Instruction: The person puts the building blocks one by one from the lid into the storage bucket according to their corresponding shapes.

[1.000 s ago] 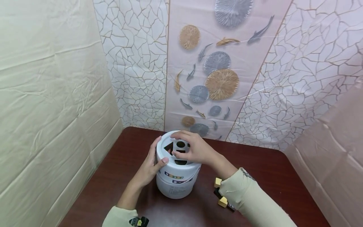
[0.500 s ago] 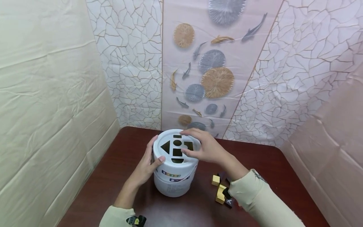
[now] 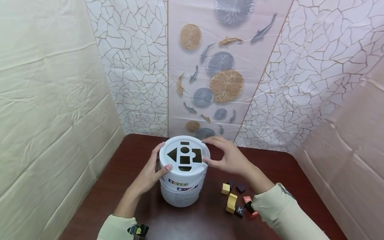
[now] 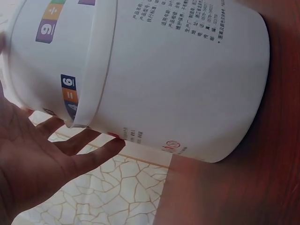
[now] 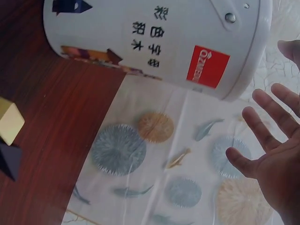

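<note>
A white bucket stands upright on the table, its white lid on top. Cut into the lid are several dark holes, among them a triangle, a circle and rectangles. My left hand holds the bucket's left side, thumb over the lid's rim, fingers along the wall. In the left wrist view those fingers lie against the bucket's side. At the lid's right edge is my right hand, fingers spread and holding nothing. The right wrist view shows its fingers loosely bent and apart from the bucket.
Loose blocks lie right of the bucket: a yellow cube, a yellow arch block, a black block with a K, a dark block and red ones, partly behind the right sleeve. Patterned cloth hangs behind the table.
My right hand has moved right from above the lid to its edge, uncovering the holes. The left hand keeps its place on the bucket. More of the blocks now shows beside the right sleeve.
</note>
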Tool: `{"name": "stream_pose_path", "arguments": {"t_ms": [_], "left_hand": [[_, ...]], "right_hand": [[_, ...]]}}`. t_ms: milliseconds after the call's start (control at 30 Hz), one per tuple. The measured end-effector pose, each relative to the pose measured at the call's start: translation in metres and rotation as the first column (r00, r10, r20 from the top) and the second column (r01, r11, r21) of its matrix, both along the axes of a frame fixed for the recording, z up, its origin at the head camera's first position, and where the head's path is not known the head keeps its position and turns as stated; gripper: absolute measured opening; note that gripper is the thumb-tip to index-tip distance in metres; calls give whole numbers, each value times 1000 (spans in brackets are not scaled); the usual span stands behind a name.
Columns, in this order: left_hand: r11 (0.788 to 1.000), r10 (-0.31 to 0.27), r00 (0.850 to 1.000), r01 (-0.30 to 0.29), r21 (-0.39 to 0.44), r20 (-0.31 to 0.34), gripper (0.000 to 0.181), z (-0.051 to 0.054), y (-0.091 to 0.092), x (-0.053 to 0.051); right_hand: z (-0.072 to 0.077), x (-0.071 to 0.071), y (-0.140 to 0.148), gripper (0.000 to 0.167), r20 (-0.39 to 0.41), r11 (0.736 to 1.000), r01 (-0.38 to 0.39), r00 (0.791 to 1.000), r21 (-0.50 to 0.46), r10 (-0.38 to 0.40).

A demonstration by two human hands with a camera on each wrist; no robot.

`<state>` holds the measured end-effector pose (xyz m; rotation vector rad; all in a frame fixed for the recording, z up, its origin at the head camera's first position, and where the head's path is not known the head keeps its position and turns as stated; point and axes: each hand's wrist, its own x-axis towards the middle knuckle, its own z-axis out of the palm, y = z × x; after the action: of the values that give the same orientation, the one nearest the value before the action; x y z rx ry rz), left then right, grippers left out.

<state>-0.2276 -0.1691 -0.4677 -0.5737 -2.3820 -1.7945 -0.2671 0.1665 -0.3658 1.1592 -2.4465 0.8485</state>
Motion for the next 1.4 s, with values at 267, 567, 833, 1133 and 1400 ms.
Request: {"name": "stream_pose_path", "arguments": {"t_ms": [267, 567, 833, 1133, 1400], "left_hand": [[984, 43, 999, -45, -173, -16, 98, 10, -8, 3], [905, 117, 988, -146, -398, -97, 101, 29, -16, 6], [898, 108, 991, -133, -419, -82, 101, 32, -17, 6], [907, 100, 992, -125, -401, -81, 99, 31, -17, 7], [907, 105, 990, -134, -400, -93, 99, 28, -16, 7]], "right_hand": [[-14, 7, 35, 61, 9, 995, 101, 995, 16, -101], [-42, 12, 82, 62, 29, 974, 224, 974, 40, -226], [-64, 16, 121, 62, 71, 947, 308, 947, 91, -314], [-90, 17, 159, 51, 69, 906, 398, 909, 144, -410], [-126, 15, 198, 50, 122, 856, 472, 856, 211, -503]]}}
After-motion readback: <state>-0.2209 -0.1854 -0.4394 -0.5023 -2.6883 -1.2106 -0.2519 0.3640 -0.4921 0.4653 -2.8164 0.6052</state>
